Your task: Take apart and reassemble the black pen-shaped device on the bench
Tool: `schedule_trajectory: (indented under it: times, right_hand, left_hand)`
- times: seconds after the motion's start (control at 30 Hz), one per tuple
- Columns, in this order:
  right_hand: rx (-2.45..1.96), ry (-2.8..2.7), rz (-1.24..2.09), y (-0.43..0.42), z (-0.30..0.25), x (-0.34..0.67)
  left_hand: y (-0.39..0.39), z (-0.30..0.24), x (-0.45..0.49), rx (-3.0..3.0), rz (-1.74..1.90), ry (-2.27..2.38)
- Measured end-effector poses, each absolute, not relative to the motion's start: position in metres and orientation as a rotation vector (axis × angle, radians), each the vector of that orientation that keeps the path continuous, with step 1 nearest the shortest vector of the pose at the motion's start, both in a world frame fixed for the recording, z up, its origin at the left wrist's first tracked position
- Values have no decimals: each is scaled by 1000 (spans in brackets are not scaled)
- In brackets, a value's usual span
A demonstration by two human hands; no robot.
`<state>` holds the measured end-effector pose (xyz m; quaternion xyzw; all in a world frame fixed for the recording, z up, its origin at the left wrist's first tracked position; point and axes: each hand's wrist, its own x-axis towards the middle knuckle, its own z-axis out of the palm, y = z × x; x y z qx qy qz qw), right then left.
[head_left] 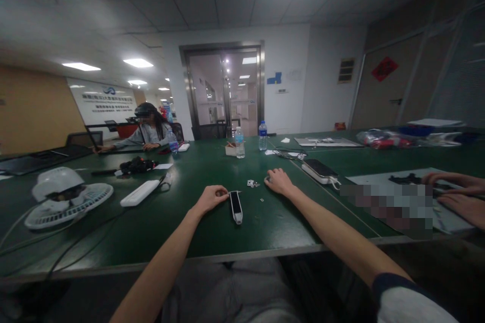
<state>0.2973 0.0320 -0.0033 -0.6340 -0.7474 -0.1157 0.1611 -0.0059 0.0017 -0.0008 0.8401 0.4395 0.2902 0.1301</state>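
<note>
A slim black-and-white device (235, 206) lies lengthwise on the green table (212, 232) in front of me. My left hand (210, 198) rests beside its far end with fingers curled, touching or nearly touching it. My right hand (279, 181) lies knuckles-up on the table, fingers closed near its far left side. Small metal parts (251, 183) sit between the hands, and a tiny ring-like piece (262, 200) lies closer to me. What the right fingers hold, if anything, is hidden.
A white desk fan (64, 197), a white power bank (139, 193) and cables lie left. Two water bottles (239, 142) stand at the back. A phone on a white block (320, 170) lies right. Another person's hands (454, 192) work at right; a person (148, 133) sits far left.
</note>
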Motion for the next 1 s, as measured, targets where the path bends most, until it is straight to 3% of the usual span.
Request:
schedule_trajectory:
  times: [0.2, 1.0]
  right_hand:
    - [-1469, -2353, -321, 22, -2, 260]
    - [-1145, -2449, -111, 14, -1, 244]
  left_hand:
    - [4, -3, -8, 2435, 840, 1279]
    - [1, -2, -8, 2452, 843, 1281]
